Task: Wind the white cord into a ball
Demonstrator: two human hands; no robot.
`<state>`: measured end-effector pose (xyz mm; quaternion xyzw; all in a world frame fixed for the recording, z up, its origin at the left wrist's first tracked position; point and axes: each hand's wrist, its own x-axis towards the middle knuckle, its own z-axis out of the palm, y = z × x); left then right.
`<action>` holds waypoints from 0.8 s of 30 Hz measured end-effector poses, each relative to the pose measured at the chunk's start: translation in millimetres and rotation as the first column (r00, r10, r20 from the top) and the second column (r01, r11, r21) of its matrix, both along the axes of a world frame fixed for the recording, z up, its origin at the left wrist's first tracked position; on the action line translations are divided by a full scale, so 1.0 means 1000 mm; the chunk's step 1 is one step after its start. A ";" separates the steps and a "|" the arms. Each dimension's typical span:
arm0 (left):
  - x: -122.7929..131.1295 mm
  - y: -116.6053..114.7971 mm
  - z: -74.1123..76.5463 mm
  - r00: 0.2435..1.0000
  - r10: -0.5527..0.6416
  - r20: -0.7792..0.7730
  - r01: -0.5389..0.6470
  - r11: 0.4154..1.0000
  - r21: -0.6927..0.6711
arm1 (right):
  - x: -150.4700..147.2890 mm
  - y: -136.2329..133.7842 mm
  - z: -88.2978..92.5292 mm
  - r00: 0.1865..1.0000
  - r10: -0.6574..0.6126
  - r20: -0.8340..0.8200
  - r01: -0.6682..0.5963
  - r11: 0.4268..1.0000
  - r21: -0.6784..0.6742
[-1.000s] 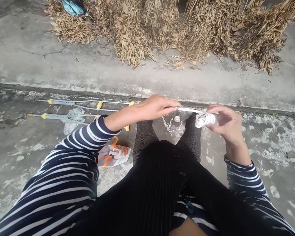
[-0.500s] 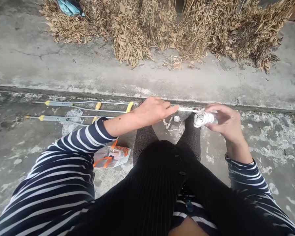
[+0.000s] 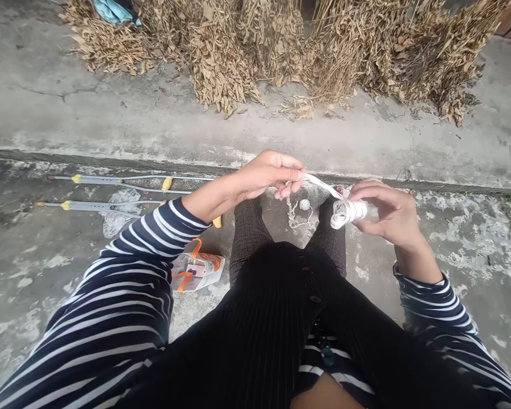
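Roll: The white wound roll [image 3: 348, 214] sat in my grip, above my right knee.
Right hand: My right hand [image 3: 387, 213] was closed around the roll, grasping it.
Left hand: My left hand [image 3: 269, 176] pinched the flat white strip [image 3: 322, 185] that ran up from the roll.
Ball: A small white ball of string [image 3: 305, 204] and some loose cord [image 3: 294, 217] lay just left of the roll, on the concrete floor [image 3: 464, 238].
Crutches: A pair of metal crutches [image 3: 93, 180] lay well left of the roll.
Packet: An orange-and-white packet [image 3: 196, 270] lay left of the roll, nearer me.
Plants: Dried leafy plants [image 3: 221, 62] were piled well beyond the roll.
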<state>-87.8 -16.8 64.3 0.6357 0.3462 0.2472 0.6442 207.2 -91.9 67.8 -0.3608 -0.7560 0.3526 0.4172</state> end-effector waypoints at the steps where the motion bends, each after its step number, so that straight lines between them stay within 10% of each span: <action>1: -0.001 0.004 -0.002 1.000 -0.020 -0.002 0.020 0.999 -0.036 | 0.000 0.000 0.000 0.999 0.020 -0.027 -0.021 1.000 -0.013; 14: 0.013 0.035 -0.016 0.986 -0.167 0.027 0.169 0.972 -0.164 | -0.011 0.001 0.007 0.987 0.147 -0.062 -0.141 0.985 0.095; 24: 0.039 0.027 -0.062 0.825 -0.559 0.088 0.553 0.763 -0.336 | -0.033 0.002 0.002 0.998 -0.044 0.042 0.030 0.956 0.291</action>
